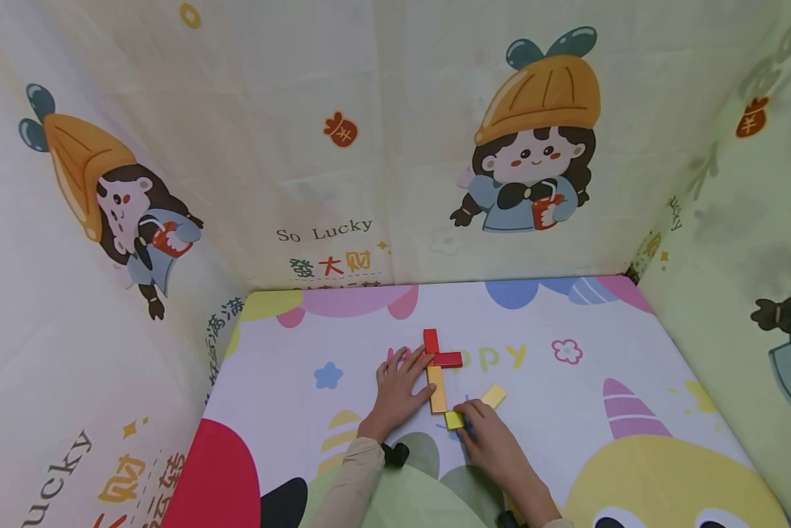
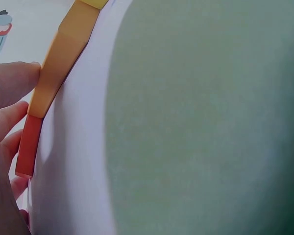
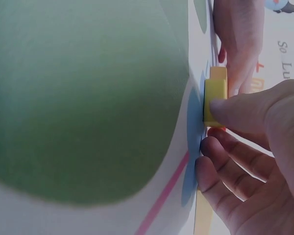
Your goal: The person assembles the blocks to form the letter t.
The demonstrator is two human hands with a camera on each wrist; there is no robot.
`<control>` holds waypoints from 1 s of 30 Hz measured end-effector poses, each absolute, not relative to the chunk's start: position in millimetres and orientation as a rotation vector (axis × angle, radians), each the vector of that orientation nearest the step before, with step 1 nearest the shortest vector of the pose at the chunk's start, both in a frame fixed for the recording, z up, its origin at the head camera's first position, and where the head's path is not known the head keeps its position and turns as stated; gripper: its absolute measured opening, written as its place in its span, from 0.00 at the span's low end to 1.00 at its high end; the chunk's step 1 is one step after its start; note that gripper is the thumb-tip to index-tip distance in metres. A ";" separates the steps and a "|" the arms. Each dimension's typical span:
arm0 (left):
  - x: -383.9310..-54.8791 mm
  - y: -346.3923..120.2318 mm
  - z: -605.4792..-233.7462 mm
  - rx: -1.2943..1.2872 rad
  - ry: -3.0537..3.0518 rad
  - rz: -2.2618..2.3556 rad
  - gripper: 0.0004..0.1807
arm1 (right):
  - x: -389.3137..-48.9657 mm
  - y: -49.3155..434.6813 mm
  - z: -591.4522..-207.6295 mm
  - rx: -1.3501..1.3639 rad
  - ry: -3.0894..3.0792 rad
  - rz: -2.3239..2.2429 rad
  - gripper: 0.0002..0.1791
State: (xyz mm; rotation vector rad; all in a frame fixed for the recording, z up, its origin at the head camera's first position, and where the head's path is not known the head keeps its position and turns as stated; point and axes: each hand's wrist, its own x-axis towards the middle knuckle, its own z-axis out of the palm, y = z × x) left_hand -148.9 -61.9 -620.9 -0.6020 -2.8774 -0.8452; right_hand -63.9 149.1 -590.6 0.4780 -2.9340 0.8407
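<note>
Two red blocks, one pointing away (image 1: 431, 339) and one lying crosswise (image 1: 450, 360), sit at the far end of a row on the table mat. An orange block (image 1: 437, 390) runs lengthwise from them toward the near side. My left hand (image 1: 398, 392) rests along the row's left side, its thumb touching the orange block and its spread fingers by the red ones. At the orange block's near end, my right hand (image 1: 497, 444) pinches a small yellow block (image 3: 214, 90), thumb on its near face. The yellow block's far side is hidden.
A pale yellow block (image 1: 494, 396) lies just beyond the right hand. Printed cloth walls (image 1: 395, 183) stand behind the patterned table mat (image 1: 369, 323) and at both sides. Dark wrist-worn devices (image 1: 396, 455) sit at the wrists.
</note>
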 end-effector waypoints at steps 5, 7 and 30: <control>-149.0 -62.4 -621.7 -0.605 -2.886 -0.834 0.34 | -63.9 149.5 -590.6 0.476 -2.937 0.853 0.20; -148.9 -62.5 -621.7 -0.608 -2.882 -0.831 0.34 | -64.0 149.5 -590.4 0.475 -2.935 0.857 0.19; -149.1 -62.1 -621.4 -0.599 -2.897 -0.825 0.34 | -60.6 146.2 -589.8 0.365 -2.987 0.893 0.19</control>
